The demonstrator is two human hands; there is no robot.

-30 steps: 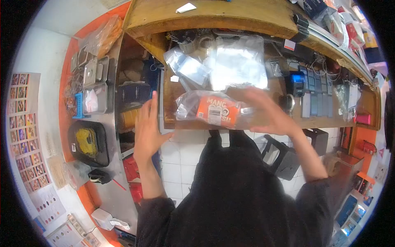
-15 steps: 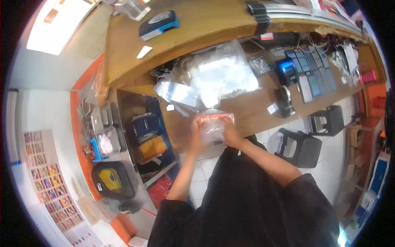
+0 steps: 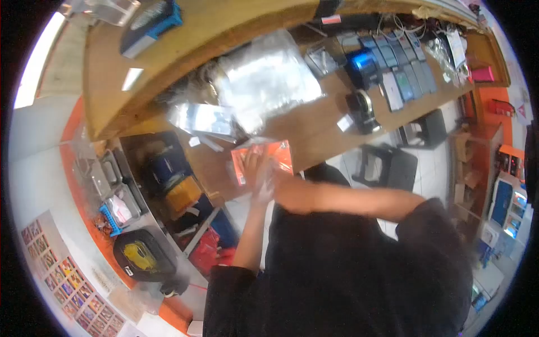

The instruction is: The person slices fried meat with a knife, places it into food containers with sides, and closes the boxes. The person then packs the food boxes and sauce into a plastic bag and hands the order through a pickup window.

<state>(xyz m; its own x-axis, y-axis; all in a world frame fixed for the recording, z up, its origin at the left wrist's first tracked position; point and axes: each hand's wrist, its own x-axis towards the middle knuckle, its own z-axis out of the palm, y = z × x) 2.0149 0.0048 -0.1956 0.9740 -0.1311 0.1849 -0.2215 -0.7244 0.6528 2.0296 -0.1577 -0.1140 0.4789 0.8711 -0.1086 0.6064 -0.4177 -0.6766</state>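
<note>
An orange package [image 3: 282, 153] in clear plastic lies at the front edge of the wooden desk [image 3: 331, 135]. My left hand [image 3: 255, 168] rests on its left part with the fingers spread. Beside it, at the package's near side, is my right hand [image 3: 286, 188], blurred by motion; its fingers are not clear, and clear plastic shows between the two hands. Just beyond the package lie a stack of clear plastic bags [image 3: 266, 78] and a smaller clear packet [image 3: 208, 119].
Rows of phones [image 3: 401, 73] and a round black tape dispenser [image 3: 364, 111] are on the desk's right part. Black stools [image 3: 387, 168] stand below. A raised wooden shelf [image 3: 196, 50] runs along the far side. Metal trays [image 3: 120, 205] and a black case [image 3: 143, 255] are at left.
The hands, apart at first, came together on the package. Since then my left hand has spread over it and my right hand has moved to its near side. The view has turned.
</note>
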